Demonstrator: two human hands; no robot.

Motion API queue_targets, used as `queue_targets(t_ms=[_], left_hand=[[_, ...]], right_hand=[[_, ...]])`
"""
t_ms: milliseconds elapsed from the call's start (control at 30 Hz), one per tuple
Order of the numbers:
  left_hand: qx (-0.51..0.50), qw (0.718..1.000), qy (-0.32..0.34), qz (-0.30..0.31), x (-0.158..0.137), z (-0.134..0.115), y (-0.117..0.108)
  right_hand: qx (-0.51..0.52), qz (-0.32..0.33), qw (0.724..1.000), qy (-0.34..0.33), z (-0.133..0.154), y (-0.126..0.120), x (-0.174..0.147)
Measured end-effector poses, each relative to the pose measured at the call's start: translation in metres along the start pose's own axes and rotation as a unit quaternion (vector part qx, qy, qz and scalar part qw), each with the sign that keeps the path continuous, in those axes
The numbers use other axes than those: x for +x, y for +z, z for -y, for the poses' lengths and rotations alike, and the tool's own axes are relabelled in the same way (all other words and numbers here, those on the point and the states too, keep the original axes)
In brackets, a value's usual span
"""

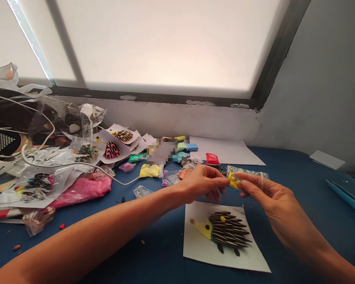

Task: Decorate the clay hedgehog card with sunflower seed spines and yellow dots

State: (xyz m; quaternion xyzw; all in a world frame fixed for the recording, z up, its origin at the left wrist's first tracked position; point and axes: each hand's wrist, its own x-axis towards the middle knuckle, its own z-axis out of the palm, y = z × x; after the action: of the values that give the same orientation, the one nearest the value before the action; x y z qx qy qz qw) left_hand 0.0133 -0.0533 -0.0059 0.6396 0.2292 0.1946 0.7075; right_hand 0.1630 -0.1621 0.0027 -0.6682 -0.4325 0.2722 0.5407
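Note:
Above the far edge of a white card (195, 248), my two hands meet at a small lump of yellow modelling clay (233, 180). My left hand (203, 182) pinches the clay from the left with its fingertips. From the other side, my right hand (264, 193) grips it between thumb and fingers. A clear plastic bag (246, 172) shows right behind the fingers; whether the clay is still partly in it, I cannot tell. On the card is a hedgehog picture (229, 228) with a yellow clay face, dark seed spines and one yellow dot among the spines.
Several clay packets, including a yellow one (150, 170) and a red one (213, 158), lie beyond my hands. More hedgehog cards (115, 148), a pink cloth (82, 189) and a white cable (130, 182) crowd the left. A blue folder (346, 195) lies at right.

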Motion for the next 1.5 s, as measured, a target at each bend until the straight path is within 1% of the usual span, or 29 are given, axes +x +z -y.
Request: queue_targets(t_ms=[167,300,400,567,633,800,933,1067,1167,1267,1367,1500], left_hand=[[0.01,0.999,0.031,-0.026,0.0,0.002,0.001],[0.015,0.999,0.032,-0.021,0.002,0.003,0.0],[0.021,1.0,0.018,0.002,0.002,0.002,-0.001],[0.031,0.998,-0.003,0.061,-0.002,-0.003,-0.001],[0.034,0.997,0.0,0.069,-0.003,-0.004,-0.002],[0.026,0.999,0.019,0.016,-0.001,-0.002,-0.003],[0.012,1.0,0.007,0.021,-0.001,-0.003,-0.003],[0.027,1.0,0.003,-0.004,0.0,-0.003,-0.001],[0.038,0.999,0.01,-0.017,0.0,-0.002,0.003],[0.058,0.997,0.025,-0.04,0.0,-0.002,0.007],[0.039,0.996,0.035,-0.071,-0.001,-0.002,0.008],[0.014,0.995,0.054,-0.077,-0.002,-0.002,0.007]], right_hand=[[0.024,0.038,0.999,-0.007,0.002,0.003,-0.003],[0.015,0.025,1.0,-0.005,0.001,0.003,-0.003],[0.006,0.019,1.0,-0.005,-0.003,0.001,0.0],[-0.007,0.011,1.0,-0.008,-0.01,-0.004,0.004],[-0.003,0.011,1.0,-0.007,-0.009,-0.005,0.004],[-0.004,0.023,1.0,0.001,0.0,-0.003,0.0],[-0.005,0.032,0.999,0.011,0.004,-0.001,-0.003],[0.01,0.061,0.998,-0.001,0.002,0.002,-0.003],[0.001,0.074,0.997,-0.009,0.001,0.002,-0.003],[-0.002,0.06,0.998,-0.022,0.0,0.002,-0.004],[0.01,0.037,0.999,-0.03,-0.001,0.004,-0.005],[0.028,0.042,0.998,-0.034,0.001,0.006,-0.007]])
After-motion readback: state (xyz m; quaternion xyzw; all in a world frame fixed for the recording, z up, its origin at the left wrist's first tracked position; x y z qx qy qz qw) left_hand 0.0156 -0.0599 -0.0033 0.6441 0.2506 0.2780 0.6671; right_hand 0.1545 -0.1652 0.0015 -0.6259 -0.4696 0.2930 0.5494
